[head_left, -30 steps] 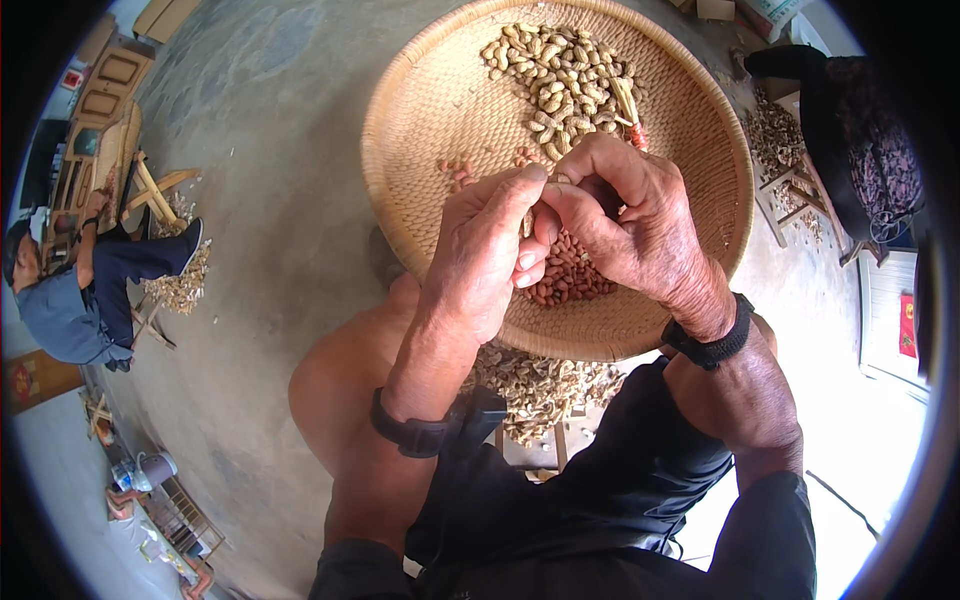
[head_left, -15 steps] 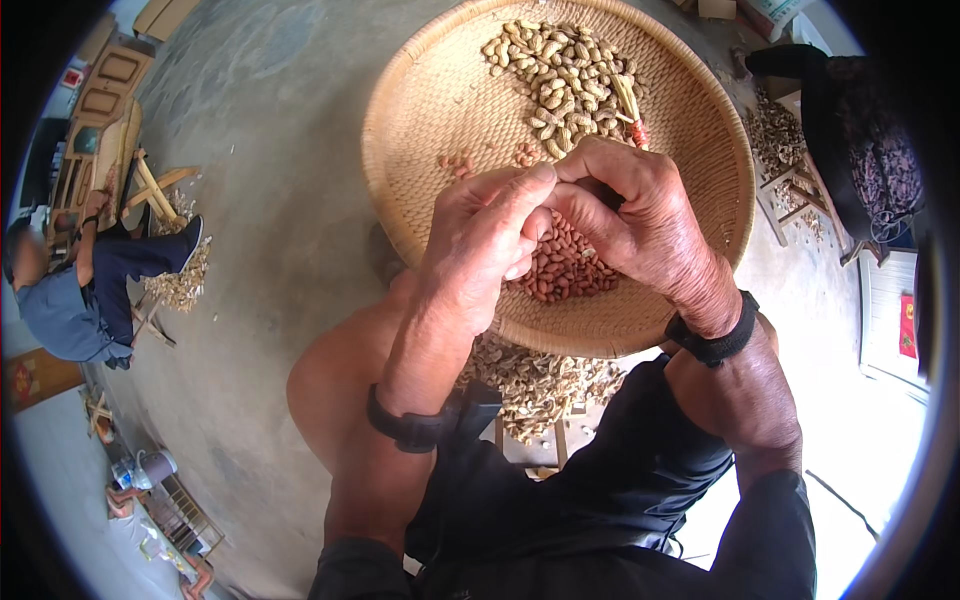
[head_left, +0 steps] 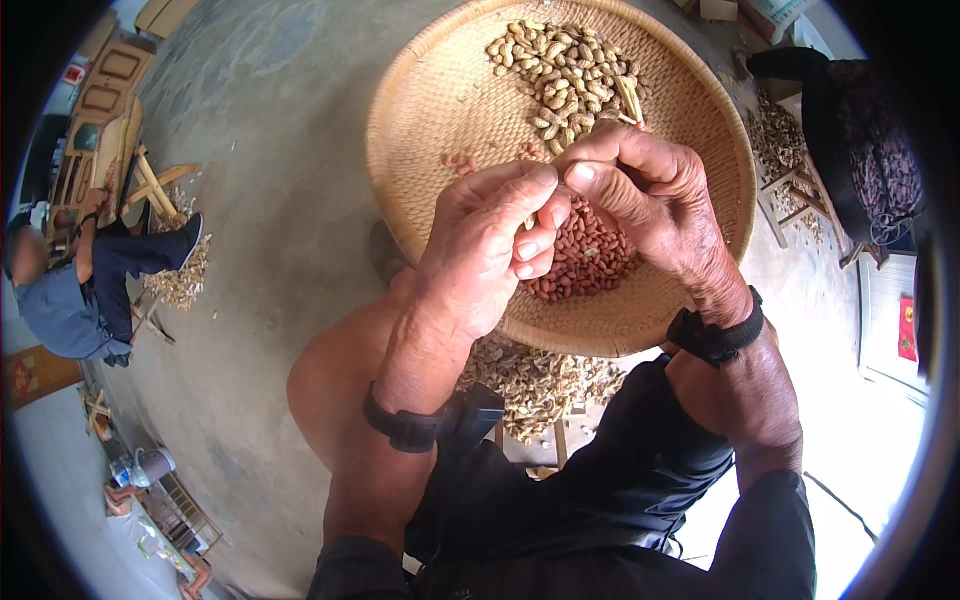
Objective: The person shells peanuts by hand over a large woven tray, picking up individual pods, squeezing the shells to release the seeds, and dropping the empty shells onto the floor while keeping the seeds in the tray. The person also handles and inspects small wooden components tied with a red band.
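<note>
My left hand (head_left: pixel 478 245) and my right hand (head_left: pixel 655 205) meet fingertip to fingertip over a large round woven basket (head_left: pixel 415 125). Curled left fingers hold a peanut (head_left: pixel 529 221), of which only a pale bit of shell shows. The right thumb and forefinger are pinched against the left fingertips; what lies between them is hidden. Beyond my hands, a pile of unshelled peanuts (head_left: pixel 565 80) lies in the basket, with a pale split stick (head_left: pixel 629 98) beside it. Reddish shelled kernels (head_left: pixel 585 258) are heaped below my hands, and a few kernels (head_left: pixel 458 162) lie to the left.
Below the basket is a heap of empty shells (head_left: pixel 545 385), close to my knees. A seated person (head_left: pixel 75 290) is at far left, next to a wooden stool (head_left: pixel 155 190) and more shells (head_left: pixel 182 275). Dark clothing (head_left: pixel 860 150) hangs over a chair at right.
The right hand has shifted slightly right and its thumb now points at the left fingertips. The left fingers have turned, showing a bit of shell. More of the kernel heap is visible.
</note>
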`<state>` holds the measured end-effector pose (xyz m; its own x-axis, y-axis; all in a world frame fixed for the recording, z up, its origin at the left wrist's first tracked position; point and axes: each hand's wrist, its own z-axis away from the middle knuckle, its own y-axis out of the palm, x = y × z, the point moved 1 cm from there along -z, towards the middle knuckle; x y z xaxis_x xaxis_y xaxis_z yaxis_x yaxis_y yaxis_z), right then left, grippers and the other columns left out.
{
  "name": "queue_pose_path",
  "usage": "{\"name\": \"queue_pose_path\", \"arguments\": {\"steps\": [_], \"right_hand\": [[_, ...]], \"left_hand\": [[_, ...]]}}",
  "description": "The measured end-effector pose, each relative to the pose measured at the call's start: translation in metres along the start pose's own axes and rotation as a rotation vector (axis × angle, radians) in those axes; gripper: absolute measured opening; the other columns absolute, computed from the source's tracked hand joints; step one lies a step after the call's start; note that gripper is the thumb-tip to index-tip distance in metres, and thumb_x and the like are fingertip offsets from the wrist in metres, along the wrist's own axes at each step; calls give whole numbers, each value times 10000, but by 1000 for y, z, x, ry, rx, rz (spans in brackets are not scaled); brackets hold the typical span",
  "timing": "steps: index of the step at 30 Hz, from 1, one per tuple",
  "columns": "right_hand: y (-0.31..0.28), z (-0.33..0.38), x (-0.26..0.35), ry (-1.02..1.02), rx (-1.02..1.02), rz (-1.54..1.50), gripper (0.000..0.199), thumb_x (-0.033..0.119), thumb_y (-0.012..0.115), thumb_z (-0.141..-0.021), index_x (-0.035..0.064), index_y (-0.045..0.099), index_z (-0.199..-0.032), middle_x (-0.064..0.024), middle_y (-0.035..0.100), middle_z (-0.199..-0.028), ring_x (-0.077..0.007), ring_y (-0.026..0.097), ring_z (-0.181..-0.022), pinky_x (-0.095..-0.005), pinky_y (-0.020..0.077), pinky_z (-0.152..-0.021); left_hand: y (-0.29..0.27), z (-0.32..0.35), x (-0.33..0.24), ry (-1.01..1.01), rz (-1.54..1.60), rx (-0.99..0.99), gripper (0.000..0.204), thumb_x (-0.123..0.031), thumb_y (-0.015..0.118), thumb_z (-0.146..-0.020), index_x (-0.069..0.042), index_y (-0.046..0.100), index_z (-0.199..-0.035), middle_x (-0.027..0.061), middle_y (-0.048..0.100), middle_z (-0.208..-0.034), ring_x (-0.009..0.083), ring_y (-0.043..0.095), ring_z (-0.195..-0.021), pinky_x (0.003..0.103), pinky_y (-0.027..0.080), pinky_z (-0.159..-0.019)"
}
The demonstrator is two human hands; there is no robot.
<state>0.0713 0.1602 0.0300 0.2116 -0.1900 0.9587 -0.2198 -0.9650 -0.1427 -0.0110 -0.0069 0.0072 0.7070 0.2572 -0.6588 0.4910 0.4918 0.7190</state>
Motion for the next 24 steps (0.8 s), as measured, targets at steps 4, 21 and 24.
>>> {"name": "queue_pose_path", "arguments": {"steps": [4,21,24], "right_hand": [[2,-1,4,154,-11,-118,164,133,607,-1055,15,719,-1040,-32,703,-840,-60,573,-647,-224,481,-585],[-1,2,13,73,35,-75,190,53,572,-1040,12,737,-1126,-7,639,-783,-46,548,-625,-220,442,-560],[0,2,7,75,35,-94,186,52,595,-1028,14,738,-1141,-18,659,-859,-51,560,-662,-219,452,-576]], "left_hand": [[2,3,-8,-15,20,33,181,-230,632,-1038,-63,671,-982,-13,588,-838,18,452,-587,169,369,-488],[14,14,-22,254,-675,-104,173,-40,714,-955,72,703,-1087,-3,660,-812,25,564,-724,199,467,-595],[10,13,-22,255,-641,-103,185,-82,705,-973,54,694,-1097,-14,640,-809,20,551,-691,186,445,-561]]}}
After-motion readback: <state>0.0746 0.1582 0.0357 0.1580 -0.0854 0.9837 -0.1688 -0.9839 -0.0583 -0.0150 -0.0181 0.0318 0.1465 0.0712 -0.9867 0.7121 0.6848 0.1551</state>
